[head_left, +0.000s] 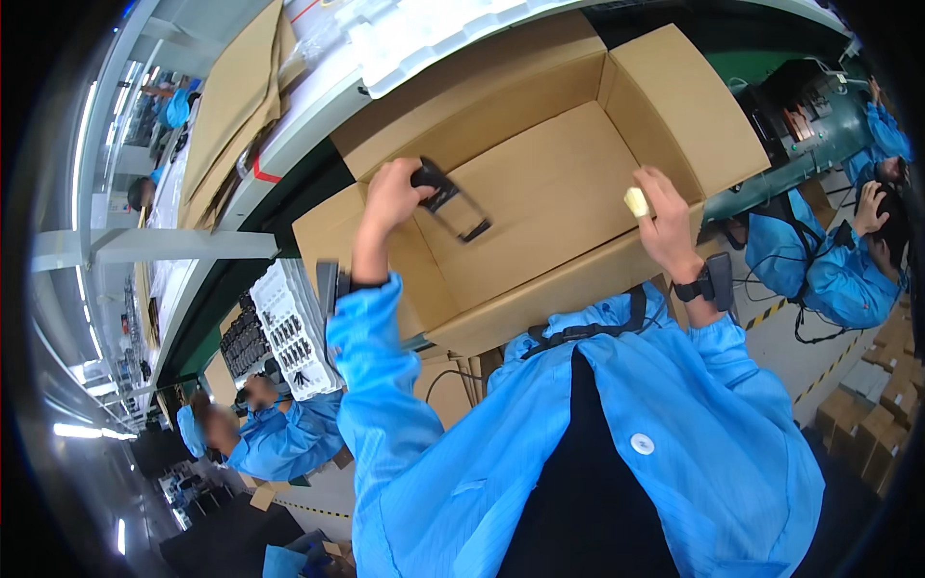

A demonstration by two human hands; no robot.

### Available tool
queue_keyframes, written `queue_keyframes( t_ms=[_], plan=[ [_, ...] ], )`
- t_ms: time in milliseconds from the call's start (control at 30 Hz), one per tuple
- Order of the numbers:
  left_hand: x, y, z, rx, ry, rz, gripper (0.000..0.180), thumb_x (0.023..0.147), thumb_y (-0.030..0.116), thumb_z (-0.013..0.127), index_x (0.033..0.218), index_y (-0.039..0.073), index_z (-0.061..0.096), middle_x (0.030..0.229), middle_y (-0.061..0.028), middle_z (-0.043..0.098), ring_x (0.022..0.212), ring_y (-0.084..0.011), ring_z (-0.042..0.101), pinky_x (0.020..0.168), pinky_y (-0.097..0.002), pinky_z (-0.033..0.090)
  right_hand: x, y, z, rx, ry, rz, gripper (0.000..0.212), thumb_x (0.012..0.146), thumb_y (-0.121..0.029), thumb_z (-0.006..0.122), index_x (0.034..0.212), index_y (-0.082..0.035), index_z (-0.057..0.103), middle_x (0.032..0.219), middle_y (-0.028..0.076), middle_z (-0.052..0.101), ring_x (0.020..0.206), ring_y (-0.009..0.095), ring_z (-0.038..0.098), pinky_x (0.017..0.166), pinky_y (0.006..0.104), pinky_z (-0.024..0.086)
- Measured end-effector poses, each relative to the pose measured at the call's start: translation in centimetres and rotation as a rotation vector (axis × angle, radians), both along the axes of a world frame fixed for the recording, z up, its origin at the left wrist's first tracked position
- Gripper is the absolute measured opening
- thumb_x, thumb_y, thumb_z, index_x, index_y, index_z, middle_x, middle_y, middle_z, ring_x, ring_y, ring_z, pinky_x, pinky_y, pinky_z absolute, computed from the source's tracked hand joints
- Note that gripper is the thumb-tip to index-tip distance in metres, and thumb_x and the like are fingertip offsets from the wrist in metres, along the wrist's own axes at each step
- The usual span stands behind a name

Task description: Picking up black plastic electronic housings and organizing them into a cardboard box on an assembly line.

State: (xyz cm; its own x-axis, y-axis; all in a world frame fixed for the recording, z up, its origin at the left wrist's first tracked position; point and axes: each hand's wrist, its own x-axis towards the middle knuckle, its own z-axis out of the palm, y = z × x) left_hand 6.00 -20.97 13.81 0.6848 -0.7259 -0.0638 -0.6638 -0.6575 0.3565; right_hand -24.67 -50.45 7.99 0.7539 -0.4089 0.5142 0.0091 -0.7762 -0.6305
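Note:
A large open cardboard box (568, 183) stands in front of me with its flaps folded out. My left hand (390, 197) reaches over its left rim and grips a black tape dispenser (448, 197) held just inside the box. My right hand (665, 222) rests at the box's right inner wall, fingers closed on a small pale yellow piece (636, 201). Both my sleeves are blue, and a black device is strapped to each wrist.
Flat cardboard sheets (236, 96) lie stacked at the upper left, white trays (424, 34) behind the box. A white rack of dark parts (289, 332) stands to my left. Other people in blue coats work at the lower left (279, 438) and right (829, 260). Small cartons (882, 405) pile at the right.

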Motion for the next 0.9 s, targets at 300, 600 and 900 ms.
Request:
queue_keyframes(
  t_ms=[300,600,900],
  plan=[
    [4.9,0.8,-16.5,0.403,-0.224,0.074,0.023,0.08,0.013,0.066,0.103,0.009,0.065,0.105,-0.0156,0.069,0.104,-0.0382,0.065,0.09,-0.0487,0.052,-0.3,0.5,-3.2,-0.2,0.187,-0.025,0.016,0.067,-0.012,0.066,0.078,-0.004,0.057,0.074,0.016,0.06,0.074,0.037,0.061,0.069,0.0463,0.047],
    [1.2,1.5,-15.8,0.669,-0.671,0.17,0.034,0.076,0.018,0.071,0.107,0.005,0.064,0.106,-0.0158,0.069,0.105,-0.0335,0.065,0.095,-0.0478,0.047,-4.6,-4.4,2.1,0.207,-0.273,-0.258,0.008,0.079,-0.002,0.066,0.087,-0.001,0.066,0.078,0.015,0.066,0.068,0.032,0.066,0.061,0.0346,0.05],
    [-8.5,-7.7,-7.6,0.087,-0.033,0.201,0.028,0.086,0.015,0.068,0.108,-0.002,0.069,0.099,-0.0238,0.072,0.094,-0.038,0.07,0.084,-0.0441,0.054,-8.0,-29.6,-16.6,0.352,0.02,-0.839,0.022,0.08,-0.009,0.067,0.096,0.005,0.064,0.088,0.02,0.071,0.077,0.031,0.069,0.068,0.0412,0.053]
  ],
)
